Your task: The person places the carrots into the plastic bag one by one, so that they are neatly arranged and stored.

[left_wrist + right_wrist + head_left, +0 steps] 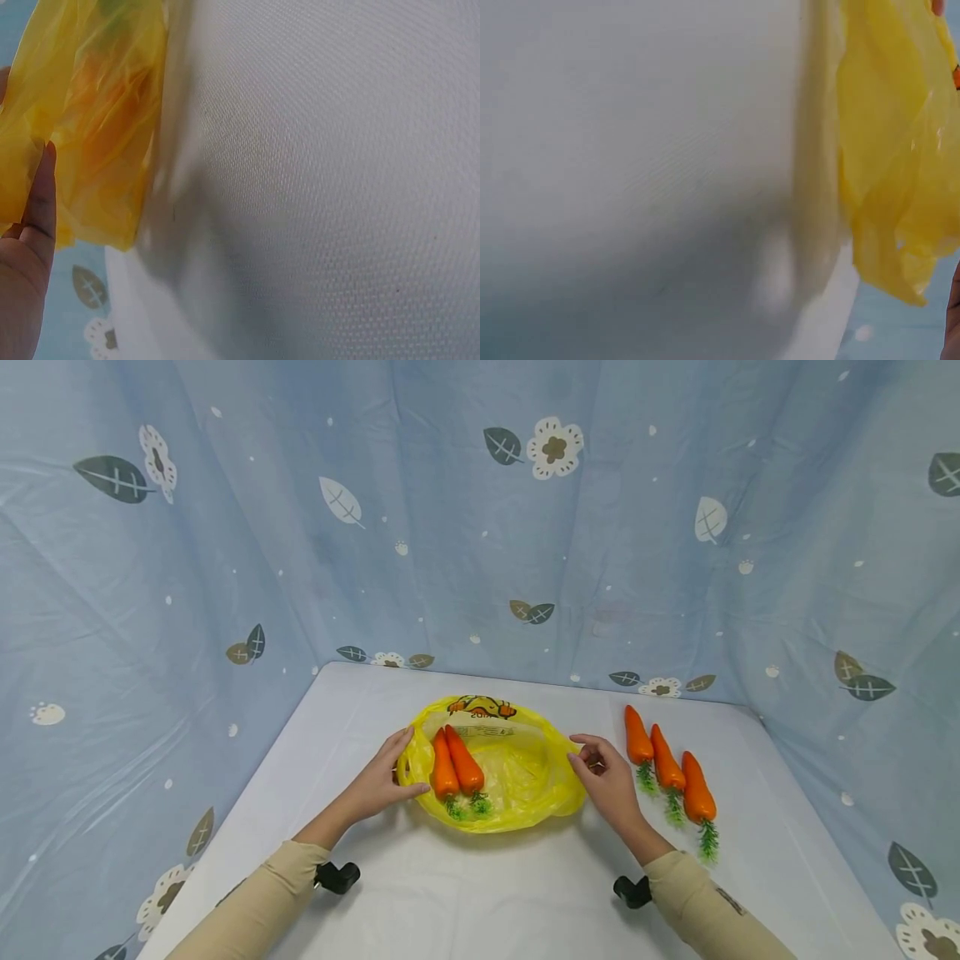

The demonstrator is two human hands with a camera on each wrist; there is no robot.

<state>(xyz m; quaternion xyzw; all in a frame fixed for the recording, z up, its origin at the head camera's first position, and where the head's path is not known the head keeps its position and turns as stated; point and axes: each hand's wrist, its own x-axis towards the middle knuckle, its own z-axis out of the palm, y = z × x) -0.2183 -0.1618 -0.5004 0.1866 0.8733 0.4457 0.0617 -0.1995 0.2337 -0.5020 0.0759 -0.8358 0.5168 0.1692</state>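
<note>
A yellow plastic bag lies mouth up on the white table, its opening spread wide. Inside its left part rest two orange carrots with green leafy tops. My left hand holds the bag's left rim, thumb on the near side and fingers on the far side. In the left wrist view, fingers reach around the yellow film, with orange showing through. At the opposite side, my right hand pinches the right rim between thumb and fingers. Only slivers of that hand show in the right wrist view.
Right of my right hand, three more carrots lie in a slanting row: a far one, a middle one and a near one. A blue patterned curtain surrounds the white table at the back and sides.
</note>
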